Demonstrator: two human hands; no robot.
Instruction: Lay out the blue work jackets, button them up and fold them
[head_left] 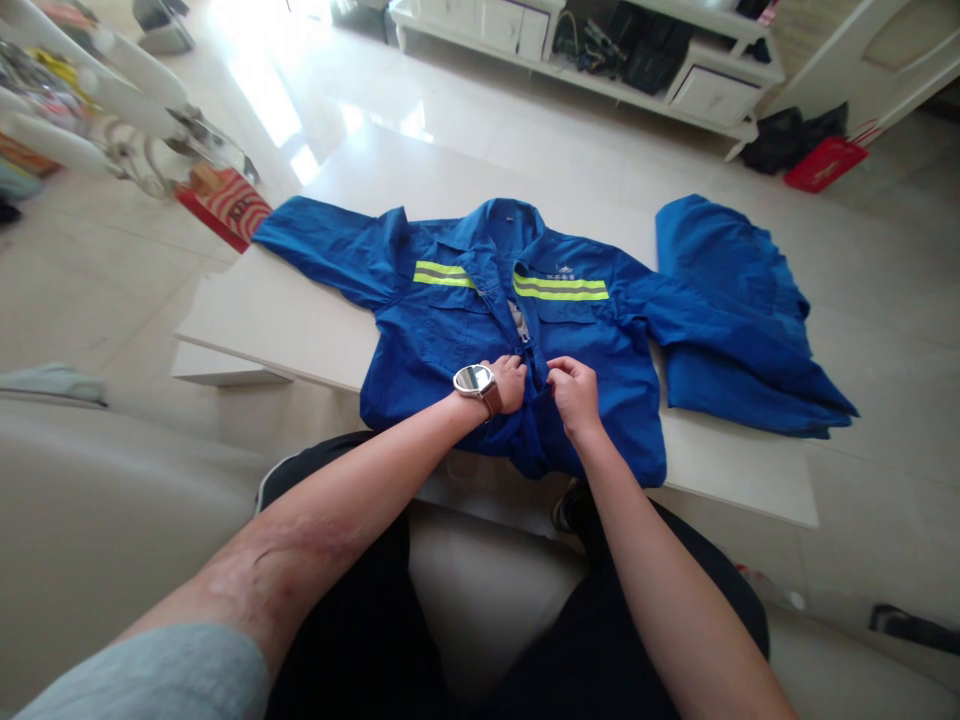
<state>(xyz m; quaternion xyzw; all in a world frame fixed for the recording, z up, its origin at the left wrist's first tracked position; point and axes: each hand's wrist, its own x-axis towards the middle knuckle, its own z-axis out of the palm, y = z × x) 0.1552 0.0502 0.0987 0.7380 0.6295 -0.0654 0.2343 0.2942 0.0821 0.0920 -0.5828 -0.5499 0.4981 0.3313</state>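
Note:
A blue work jacket with yellow and grey reflective strips lies front side up, its sleeves spread to both sides and its collar at the far end. The front is parted at the neck, and a bit of pale lining or label shows in the gap. My left hand, below a wristwatch, is closed at the front opening, its fingertips partly hidden. Just right of it, my right hand pinches the other front edge between thumb and fingers. The lower hem hangs bunched over the near table edge.
Under the jacket is a white table. Folded blue cloth lies at its right end, beneath the sleeve. A red-striped paper bag stands past the left end. Beyond are a white cabinet and a red bag on the floor.

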